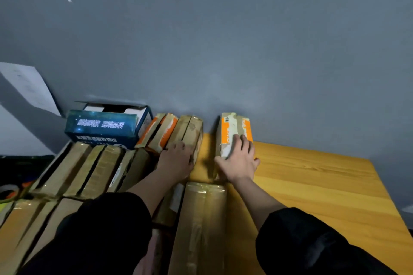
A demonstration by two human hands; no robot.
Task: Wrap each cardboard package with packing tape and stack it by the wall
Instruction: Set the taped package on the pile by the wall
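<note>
Two taped orange-and-white cardboard packages (232, 131) stand on edge against the grey wall (223, 51). My right hand (240, 161) lies over their near end with its fingers spread on top. Left of a narrow gap, a brown taped package pair (190, 129) stands upright by the wall, and my left hand (176, 158) rests against its near end, fingers bent round the corner. More taped packages (156, 131) lean beside it. A long taped package (201, 225) lies on the table between my forearms.
A blue printed box (102, 127) sits at the wall to the left. Rows of taped brown packages (89, 169) fill the left side. The yellow wooden table (312, 185) stretches to the right. A tape roll (9, 191) shows at the far left edge.
</note>
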